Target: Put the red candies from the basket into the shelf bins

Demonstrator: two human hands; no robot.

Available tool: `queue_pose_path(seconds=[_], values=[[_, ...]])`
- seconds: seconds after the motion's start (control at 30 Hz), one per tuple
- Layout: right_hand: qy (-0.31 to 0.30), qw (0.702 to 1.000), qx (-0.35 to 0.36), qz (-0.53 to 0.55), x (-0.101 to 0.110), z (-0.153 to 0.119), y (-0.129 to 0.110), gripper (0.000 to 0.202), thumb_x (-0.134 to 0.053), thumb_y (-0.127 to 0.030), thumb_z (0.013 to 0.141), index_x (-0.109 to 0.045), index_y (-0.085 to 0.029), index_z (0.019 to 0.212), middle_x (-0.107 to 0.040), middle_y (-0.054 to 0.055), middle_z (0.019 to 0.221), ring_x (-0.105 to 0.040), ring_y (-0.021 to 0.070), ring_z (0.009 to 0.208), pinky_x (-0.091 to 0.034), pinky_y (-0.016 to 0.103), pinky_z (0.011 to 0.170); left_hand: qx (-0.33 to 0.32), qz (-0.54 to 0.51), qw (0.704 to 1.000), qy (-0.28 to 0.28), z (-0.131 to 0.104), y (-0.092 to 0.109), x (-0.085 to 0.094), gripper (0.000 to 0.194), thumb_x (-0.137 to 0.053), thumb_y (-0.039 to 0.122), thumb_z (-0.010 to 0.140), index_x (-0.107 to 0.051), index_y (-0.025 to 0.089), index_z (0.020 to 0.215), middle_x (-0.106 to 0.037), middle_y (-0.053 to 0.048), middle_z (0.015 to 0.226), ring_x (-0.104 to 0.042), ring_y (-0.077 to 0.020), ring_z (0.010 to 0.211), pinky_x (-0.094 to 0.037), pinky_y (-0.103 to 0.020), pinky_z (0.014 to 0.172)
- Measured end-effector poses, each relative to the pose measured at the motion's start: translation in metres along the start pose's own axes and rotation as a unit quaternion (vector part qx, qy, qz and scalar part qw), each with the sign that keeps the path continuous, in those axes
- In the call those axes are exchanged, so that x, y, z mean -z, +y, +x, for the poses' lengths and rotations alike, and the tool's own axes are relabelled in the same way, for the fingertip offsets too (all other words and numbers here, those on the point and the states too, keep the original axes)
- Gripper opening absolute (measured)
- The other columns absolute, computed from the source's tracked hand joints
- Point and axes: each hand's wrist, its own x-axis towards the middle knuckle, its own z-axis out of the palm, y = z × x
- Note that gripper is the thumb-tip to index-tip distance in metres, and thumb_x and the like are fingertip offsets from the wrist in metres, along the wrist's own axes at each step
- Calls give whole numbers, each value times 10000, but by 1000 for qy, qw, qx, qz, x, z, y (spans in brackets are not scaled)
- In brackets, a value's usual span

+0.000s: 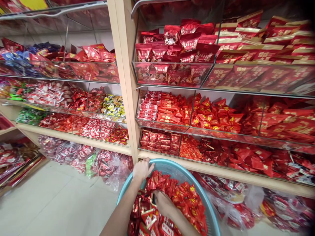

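A round teal plastic basket (212, 209) stands below the shelves and holds many red wrapped packets (188, 200). My left hand (142, 168) lies at the basket's far left rim, its fingers over the edge and the thumb apart. Inside the basket, my right hand (161, 201) reaches down among the packets. Its fingertips are partly hidden, and a small dark thing shows beside them, too unclear to name.
Wooden shelves with clear bins (209, 114) of packets rise in front. A wooden upright (123, 59) divides them. Plastic bags of packets (108, 167) lie on the floor under the shelves, left and right of the basket. Pale floor tiles (56, 203) show at the lower left.
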Motion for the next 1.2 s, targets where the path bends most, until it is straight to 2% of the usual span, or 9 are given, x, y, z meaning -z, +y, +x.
queue_pose_path(seconds=[0.13, 0.37, 0.57, 0.73, 0.9, 1.1, 1.2], values=[[-13, 1000, -9, 0, -2, 4, -1, 323, -386, -47, 742, -600, -165, 952, -669, 91, 898, -640, 192, 831, -418, 246, 656, 0, 6, 1000, 2, 1, 0, 0, 457, -236, 517, 877, -508, 186, 1036, -642, -98, 961, -627, -214, 849, -440, -293, 699], [-21, 1000, -15, -13, -3, -2, -6, 332, -387, -49, 743, -597, -153, 979, -642, 133, 1024, -605, 243, 968, -426, 293, 750, -5, 14, 1000, 12, 0, 1, 2, 460, -219, 517, 881, -506, 188, 1025, -648, -91, 958, -634, -223, 833, -447, -297, 668], [-19, 999, -22, -12, -1, -1, -7, 356, -408, -46, 724, -589, -146, 1013, -656, 145, 977, -626, 253, 914, -435, 296, 700, -5, 18, 1000, 14, 1, 1, 2, 452, -228, 516, 880, -504, 190, 1028, -650, -87, 956, -638, -220, 816, -450, -299, 663], [-16, 1000, -17, -10, -1, 0, -6, 299, -396, -60, 740, -637, -164, 882, -667, 121, 938, -629, 235, 905, -431, 280, 711, -5, 18, 1000, 17, 1, 1, 2, 450, -230, 516, 880, -506, 187, 1014, -649, -88, 950, -636, -216, 823, -448, -294, 663], [1, 999, -43, -11, -5, -1, -6, 351, -406, -61, 735, -599, -157, 1012, -653, 142, 980, -625, 250, 916, -424, 293, 695, -4, 16, 1000, 20, 1, 1, 0, 450, -239, 517, 877, -507, 185, 1018, -645, -89, 953, -633, -223, 833, -445, -296, 667], [-3, 1000, -18, 20, -6, -1, -3, 288, -403, -63, 738, -614, -182, 894, -668, 77, 837, -635, 186, 780, -399, 245, 638, -6, 12, 1000, 19, 0, 1, 0, 454, -238, 516, 877, -510, 188, 1035, -643, -92, 962, -630, -223, 841, -444, -293, 668], [2, 999, -19, 38, -8, 1, -4, 272, -406, -76, 750, -601, -176, 912, -661, 84, 874, -628, 184, 800, -396, 243, 648, -5, 12, 1000, 21, 0, 1, 0, 450, -241, 513, 878, -513, 186, 1025, -646, -87, 953, -631, -227, 837, -445, -295, 669]])
